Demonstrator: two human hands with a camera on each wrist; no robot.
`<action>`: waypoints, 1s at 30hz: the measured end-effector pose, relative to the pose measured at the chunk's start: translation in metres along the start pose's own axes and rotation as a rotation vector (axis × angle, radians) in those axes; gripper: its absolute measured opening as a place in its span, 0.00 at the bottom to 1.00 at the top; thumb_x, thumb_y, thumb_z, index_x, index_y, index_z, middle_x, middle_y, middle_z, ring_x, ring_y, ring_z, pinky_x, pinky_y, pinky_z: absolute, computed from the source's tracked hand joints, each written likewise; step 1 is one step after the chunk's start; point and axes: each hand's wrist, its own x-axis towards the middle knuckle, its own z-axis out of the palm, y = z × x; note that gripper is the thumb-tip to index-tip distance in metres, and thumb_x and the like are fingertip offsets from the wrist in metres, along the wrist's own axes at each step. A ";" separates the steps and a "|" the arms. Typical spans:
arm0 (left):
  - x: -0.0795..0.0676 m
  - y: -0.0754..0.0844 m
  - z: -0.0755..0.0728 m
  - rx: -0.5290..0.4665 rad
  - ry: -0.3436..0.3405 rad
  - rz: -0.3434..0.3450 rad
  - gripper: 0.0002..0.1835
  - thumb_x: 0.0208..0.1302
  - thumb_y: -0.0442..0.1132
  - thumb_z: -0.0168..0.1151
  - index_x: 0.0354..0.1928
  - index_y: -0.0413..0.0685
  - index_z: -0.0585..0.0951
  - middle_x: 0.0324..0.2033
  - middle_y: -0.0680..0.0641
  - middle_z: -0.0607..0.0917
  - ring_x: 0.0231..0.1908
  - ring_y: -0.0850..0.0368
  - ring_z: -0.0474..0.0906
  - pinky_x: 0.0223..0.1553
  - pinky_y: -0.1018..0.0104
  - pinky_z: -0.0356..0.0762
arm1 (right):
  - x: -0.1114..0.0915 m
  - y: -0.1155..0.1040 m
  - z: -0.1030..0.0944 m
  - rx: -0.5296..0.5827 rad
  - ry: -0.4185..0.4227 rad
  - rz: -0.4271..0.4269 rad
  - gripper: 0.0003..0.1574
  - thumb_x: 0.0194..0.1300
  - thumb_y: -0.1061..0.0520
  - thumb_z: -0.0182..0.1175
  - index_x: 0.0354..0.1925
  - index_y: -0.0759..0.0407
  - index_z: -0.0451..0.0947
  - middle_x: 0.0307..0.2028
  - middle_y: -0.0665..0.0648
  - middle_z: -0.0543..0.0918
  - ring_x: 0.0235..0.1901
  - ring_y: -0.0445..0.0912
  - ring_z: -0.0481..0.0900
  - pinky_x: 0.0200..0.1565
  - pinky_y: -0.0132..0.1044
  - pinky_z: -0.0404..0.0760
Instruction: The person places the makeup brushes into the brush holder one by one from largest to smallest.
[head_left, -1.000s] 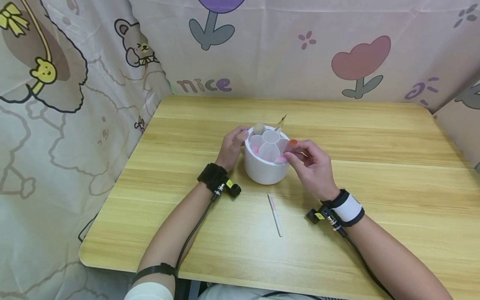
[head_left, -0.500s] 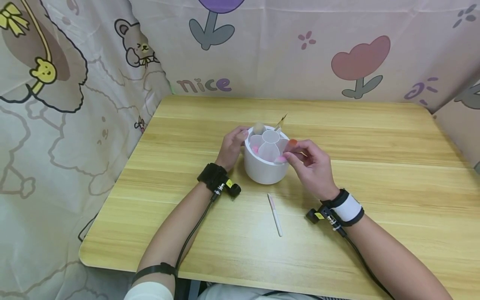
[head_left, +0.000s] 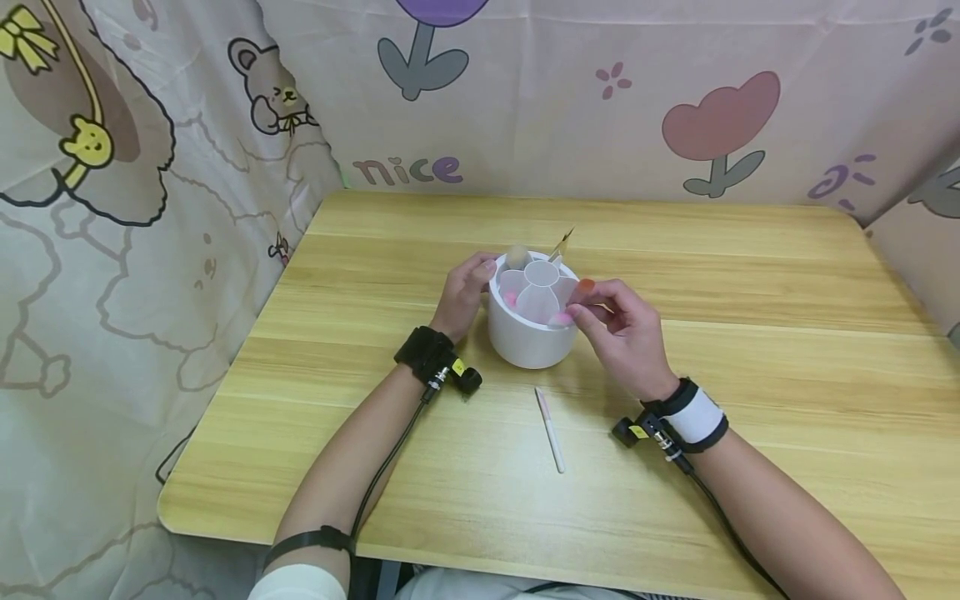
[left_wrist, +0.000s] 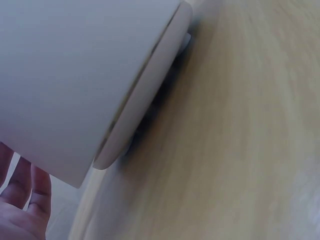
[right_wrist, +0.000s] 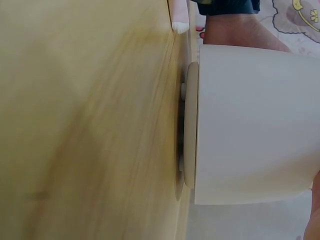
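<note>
A white round brush holder point(head_left: 532, 343), divided into petal-shaped compartments, stands on the wooden table. Inside it show a pale brush head point(head_left: 517, 257), a thin brown-tipped brush point(head_left: 562, 242), an orange-brown brush head point(head_left: 583, 289) and bits of pink. My left hand point(head_left: 461, 300) holds the holder's left side, thumb near the rim; its fingers point(left_wrist: 40, 192) lie along the wall in the left wrist view. On the opposite side, my right hand point(head_left: 626, 333) grips the rim between thumb and forefinger, beside the orange-brown head. The wall hides part of the left fingers.
In front of the holder lies a slim pink-and-white brush point(head_left: 551, 431), partly visible at the top of the right wrist view. Printed curtains point(head_left: 540, 125) hang behind and left of the wooden table point(head_left: 750, 292). Camera cables run along both forearms.
</note>
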 end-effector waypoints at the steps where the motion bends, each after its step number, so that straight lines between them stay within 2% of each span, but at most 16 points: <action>1: 0.000 0.000 0.000 0.002 0.000 -0.001 0.28 0.66 0.54 0.43 0.51 0.40 0.79 0.46 0.43 0.82 0.45 0.52 0.77 0.48 0.57 0.76 | 0.000 -0.001 0.000 -0.003 0.000 0.001 0.16 0.51 0.83 0.58 0.41 0.78 0.73 0.39 0.68 0.79 0.41 0.47 0.81 0.48 0.38 0.80; 9: 0.000 0.000 0.000 0.005 0.001 -0.004 0.28 0.66 0.55 0.43 0.51 0.39 0.79 0.46 0.42 0.82 0.45 0.52 0.78 0.48 0.57 0.77 | 0.005 -0.023 0.005 -0.009 -0.005 -0.002 0.14 0.51 0.83 0.57 0.39 0.82 0.71 0.37 0.71 0.78 0.40 0.46 0.81 0.48 0.36 0.80; 18: -0.001 0.002 0.000 -0.019 -0.004 0.002 0.27 0.66 0.54 0.43 0.50 0.38 0.78 0.45 0.41 0.82 0.45 0.50 0.77 0.49 0.55 0.75 | 0.000 -0.001 0.000 0.013 -0.006 0.001 0.16 0.50 0.82 0.59 0.40 0.77 0.73 0.39 0.65 0.79 0.41 0.49 0.80 0.48 0.38 0.81; 30: -0.001 -0.001 0.001 -0.006 -0.003 -0.001 0.27 0.66 0.54 0.43 0.51 0.40 0.79 0.45 0.43 0.82 0.44 0.52 0.78 0.48 0.57 0.76 | -0.001 -0.001 0.000 0.031 -0.014 0.003 0.14 0.52 0.80 0.59 0.40 0.76 0.74 0.39 0.64 0.79 0.42 0.51 0.80 0.49 0.40 0.80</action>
